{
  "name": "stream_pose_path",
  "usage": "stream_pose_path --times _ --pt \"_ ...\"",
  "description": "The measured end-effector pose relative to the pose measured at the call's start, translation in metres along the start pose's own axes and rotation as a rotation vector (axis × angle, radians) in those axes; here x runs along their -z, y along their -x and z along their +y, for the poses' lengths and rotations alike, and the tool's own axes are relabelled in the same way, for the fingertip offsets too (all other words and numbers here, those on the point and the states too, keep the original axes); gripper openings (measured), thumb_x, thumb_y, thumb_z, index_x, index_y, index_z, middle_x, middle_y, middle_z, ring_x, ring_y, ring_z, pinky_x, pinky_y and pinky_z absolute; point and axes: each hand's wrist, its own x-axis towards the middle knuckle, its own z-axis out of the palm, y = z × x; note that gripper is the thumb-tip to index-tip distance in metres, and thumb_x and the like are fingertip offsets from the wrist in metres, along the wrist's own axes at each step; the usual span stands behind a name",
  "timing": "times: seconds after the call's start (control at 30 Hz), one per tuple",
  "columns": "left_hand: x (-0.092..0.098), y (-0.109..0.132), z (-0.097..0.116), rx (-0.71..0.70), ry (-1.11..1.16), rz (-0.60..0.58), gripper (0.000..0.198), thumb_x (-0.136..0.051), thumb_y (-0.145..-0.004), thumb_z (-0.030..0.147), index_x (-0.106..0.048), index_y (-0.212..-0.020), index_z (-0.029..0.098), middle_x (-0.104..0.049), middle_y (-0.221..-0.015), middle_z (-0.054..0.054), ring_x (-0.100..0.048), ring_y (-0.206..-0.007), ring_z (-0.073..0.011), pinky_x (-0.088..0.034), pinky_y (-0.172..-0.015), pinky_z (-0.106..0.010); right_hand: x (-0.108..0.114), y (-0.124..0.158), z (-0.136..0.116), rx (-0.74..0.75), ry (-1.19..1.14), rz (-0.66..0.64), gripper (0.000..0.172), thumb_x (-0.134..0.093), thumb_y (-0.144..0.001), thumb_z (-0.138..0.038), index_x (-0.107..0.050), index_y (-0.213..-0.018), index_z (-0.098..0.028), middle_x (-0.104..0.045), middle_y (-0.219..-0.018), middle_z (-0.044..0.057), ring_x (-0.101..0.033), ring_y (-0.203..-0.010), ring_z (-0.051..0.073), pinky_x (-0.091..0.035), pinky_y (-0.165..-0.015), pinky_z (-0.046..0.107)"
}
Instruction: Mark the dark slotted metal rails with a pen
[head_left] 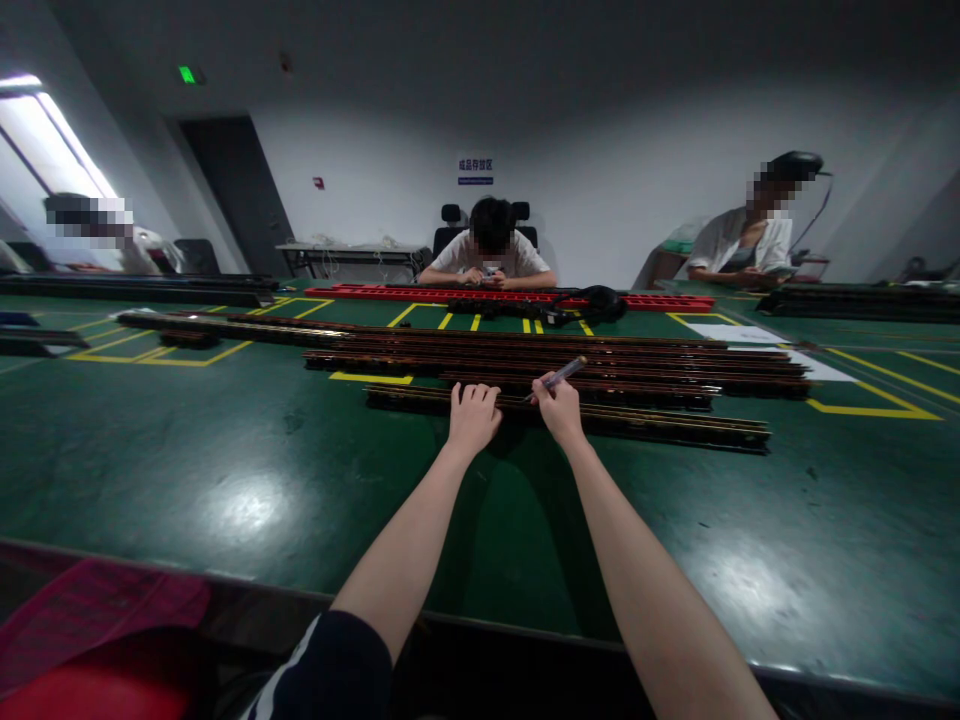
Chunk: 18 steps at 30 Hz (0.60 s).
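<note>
Across the green table in front of me lies a long dark rail [675, 430] with shiny brass-coloured edges. My left hand [474, 420] rests on it near its middle, fingers curled over its far edge. Just to the right, my right hand [561, 412] grips a marker pen [568, 371], its back end pointing up and right. The pen's tip is low by the rail; whether it touches is too small to tell. Right behind lies a bundle of similar long rails [600, 352], side by side.
Beyond the bundle are a red slotted strip [667, 302] and a coiled black cable [600, 303]. White paper sheets [817, 366] lie partly under the rails at right. Yellow tape [870, 408] marks the green tabletop [187, 440]. A person [491, 250] sits opposite; others sit left and right.
</note>
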Motion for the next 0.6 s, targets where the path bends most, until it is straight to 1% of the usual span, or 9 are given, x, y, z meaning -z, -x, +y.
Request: stream_pose_path --times 0.17,0.4,0.6 --pt "0.0 -0.0002 -0.0013 0.027 0.003 0.01 0.037 -0.041 -0.088 0.019 -0.06 -0.12 0.022 -0.065 -0.119 -0.009 -0.053 -0.116 -0.0267 -0.029 -0.113 -0.052 0.0001 0.0016 -0.0028 -0.004 0.006 -0.001 0.022 -0.051 -0.082 -0.04 -0.056 -0.074 -0.02 -0.063 -0.061 0.004 -0.063 -0.063 0.021 -0.049 -0.068 0.033" --pt "-0.0015 -0.0001 -0.0023 0.037 0.027 0.015 0.039 -0.04 -0.087 0.016 -0.06 -0.12 0.023 -0.065 -0.119 -0.008 -0.053 -0.116 -0.0263 -0.028 -0.114 -0.053 0.0006 0.0022 -0.0049 -0.014 -0.025 0.021 0.027 -0.051 -0.082 -0.046 -0.055 -0.073 -0.021 -0.062 -0.06 0.003 -0.062 -0.06 0.02 -0.049 -0.063 0.032" --pt "-0.0038 -0.0009 -0.003 0.04 0.011 0.024 0.039 -0.042 -0.086 0.014 -0.061 -0.119 0.023 -0.065 -0.117 -0.008 -0.053 -0.116 -0.0259 -0.028 -0.115 -0.051 0.0012 0.0013 -0.0046 -0.033 -0.028 0.026 0.023 -0.051 -0.081 -0.042 -0.054 -0.073 -0.021 -0.062 -0.06 0.004 -0.062 -0.06 0.021 -0.049 -0.064 0.033"
